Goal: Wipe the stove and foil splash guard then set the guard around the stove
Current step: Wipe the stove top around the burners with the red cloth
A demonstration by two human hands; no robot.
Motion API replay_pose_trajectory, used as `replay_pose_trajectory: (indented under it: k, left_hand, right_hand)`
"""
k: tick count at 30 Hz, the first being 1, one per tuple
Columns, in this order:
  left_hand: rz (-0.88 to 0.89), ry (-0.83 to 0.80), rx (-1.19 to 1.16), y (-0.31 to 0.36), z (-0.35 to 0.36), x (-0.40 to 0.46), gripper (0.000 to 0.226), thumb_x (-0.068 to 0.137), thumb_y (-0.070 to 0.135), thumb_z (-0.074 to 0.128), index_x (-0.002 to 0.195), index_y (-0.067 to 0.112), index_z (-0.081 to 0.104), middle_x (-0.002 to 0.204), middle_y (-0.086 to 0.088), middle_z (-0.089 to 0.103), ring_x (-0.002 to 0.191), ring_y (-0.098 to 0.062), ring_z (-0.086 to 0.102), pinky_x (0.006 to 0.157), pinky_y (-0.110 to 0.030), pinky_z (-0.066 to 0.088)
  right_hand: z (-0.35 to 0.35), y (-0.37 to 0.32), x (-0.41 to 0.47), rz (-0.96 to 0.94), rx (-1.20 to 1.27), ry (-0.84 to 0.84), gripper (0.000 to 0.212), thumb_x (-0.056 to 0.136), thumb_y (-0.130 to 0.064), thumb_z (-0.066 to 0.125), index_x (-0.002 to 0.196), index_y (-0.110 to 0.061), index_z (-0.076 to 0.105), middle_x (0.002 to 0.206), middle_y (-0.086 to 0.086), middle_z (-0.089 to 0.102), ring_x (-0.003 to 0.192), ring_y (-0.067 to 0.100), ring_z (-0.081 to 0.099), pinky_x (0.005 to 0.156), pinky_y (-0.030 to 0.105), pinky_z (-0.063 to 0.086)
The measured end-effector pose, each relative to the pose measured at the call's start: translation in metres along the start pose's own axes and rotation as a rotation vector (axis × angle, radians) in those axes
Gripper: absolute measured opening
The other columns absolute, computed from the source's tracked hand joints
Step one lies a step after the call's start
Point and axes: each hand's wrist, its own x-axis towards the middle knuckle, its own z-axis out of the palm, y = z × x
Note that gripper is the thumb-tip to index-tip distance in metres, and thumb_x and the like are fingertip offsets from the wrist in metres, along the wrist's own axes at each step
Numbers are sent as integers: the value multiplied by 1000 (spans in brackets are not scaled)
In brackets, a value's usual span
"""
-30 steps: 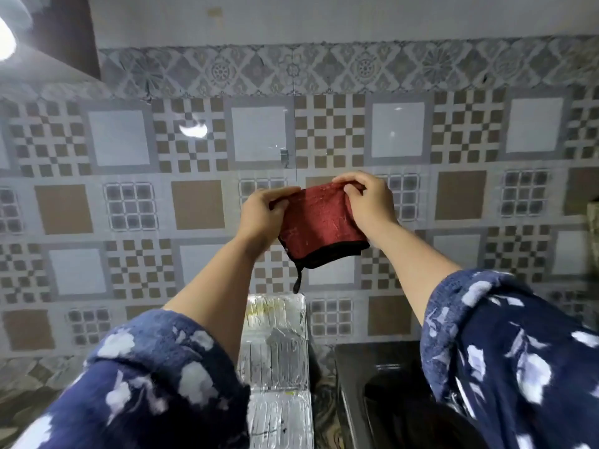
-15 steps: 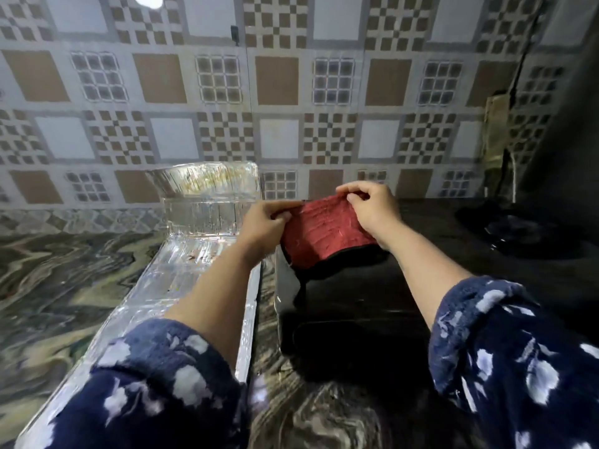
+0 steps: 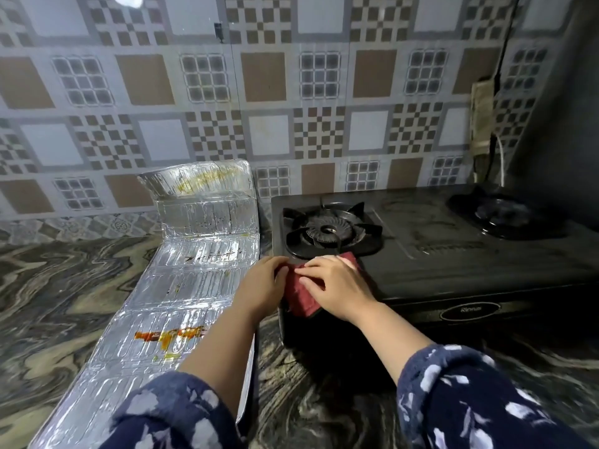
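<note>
A folded red cloth (image 3: 299,298) lies on the front left corner of the black two-burner stove (image 3: 453,264), just in front of the left burner (image 3: 329,230). My right hand (image 3: 337,286) rests flat on top of the cloth with fingers fairly straight. My left hand (image 3: 264,285) holds the cloth's left edge, fingers curled round it. The foil splash guard (image 3: 181,286) lies flat on the counter left of the stove, its far end bent up against the wall. Orange and yellow stains mark the foil.
The marbled dark counter (image 3: 64,303) runs left of the foil and in front of the stove. A patterned tile wall (image 3: 291,108) stands behind. The right burner (image 3: 505,215) sits in shadow, with a cord and hanging object (image 3: 483,118) at the right wall.
My hands have come down from in front of the wall, where they held the red cloth up, and now have it laid on the stove's front left corner. The view has tilted downward.
</note>
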Motion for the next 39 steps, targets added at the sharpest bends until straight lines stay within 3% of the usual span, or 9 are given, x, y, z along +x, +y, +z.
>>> replay_pose_trajectory:
  k: [3,7,9,16,20,24,27,33,39]
  left_hand:
    - [30,-31,34,-6,-1,-1,36,98,26,41,130,15,53,130,-6,58,118,-22,54,92,-24,37]
    - [56,-77,96,-4,-5,-6,43,99,32,37,139,17,42,142,-4,48,128,-21,47,98,-28,37]
    - [68,-89,88,-5,-6,-6,47,99,34,38,142,16,37,146,-4,44,131,-20,44,102,-29,35]
    - [152,-165,205,-16,-6,2,49,101,31,27,148,17,29,154,-1,35,140,-16,34,111,-27,28]
    - [207,-174,326,-17,0,8,60,96,46,14,147,19,32,152,-1,37,141,-15,32,114,-33,27]
    - [252,-158,461,-12,4,10,59,90,49,16,129,25,53,143,2,49,135,-15,41,103,-37,32]
    - [246,-128,474,-4,4,12,42,93,40,29,114,24,61,129,4,59,121,-18,53,93,-37,35]
    - [242,-77,462,13,13,24,36,87,30,39,112,29,65,117,3,66,109,-22,61,87,-35,41]
    - [286,-99,409,58,32,31,34,88,29,42,109,27,68,113,-2,69,103,-30,64,78,-34,49]
  right_hand:
    - [10,-4,-5,54,-155,-137,49,94,-53,30,140,-40,40,151,-14,35,143,10,24,117,43,12]
    - [5,-5,-8,169,-247,-245,52,97,-53,22,147,-39,23,158,-15,16,147,10,9,118,47,6]
    - [-1,-4,-6,215,-258,-262,54,97,-53,24,148,-36,23,159,-14,15,147,11,9,118,46,7]
    - [5,-16,5,70,-188,-295,47,101,-42,25,147,-39,21,157,-20,16,146,3,8,119,45,3]
    - [-1,2,-6,126,-235,-238,49,99,-48,23,148,-39,21,157,-19,17,145,3,10,119,39,5]
    - [-19,29,-22,287,-289,-197,48,100,-47,22,147,-38,22,157,-19,18,146,3,9,118,39,3]
    - [-14,20,-20,352,-291,-191,48,100,-46,21,147,-40,21,157,-21,16,146,4,7,119,43,0]
    - [-8,11,-25,228,-261,-142,46,100,-46,22,145,-40,26,155,-21,20,146,3,10,119,43,3]
    - [-46,75,-47,374,-301,-154,48,100,-47,19,147,-39,21,157,-21,15,146,4,5,119,41,0]
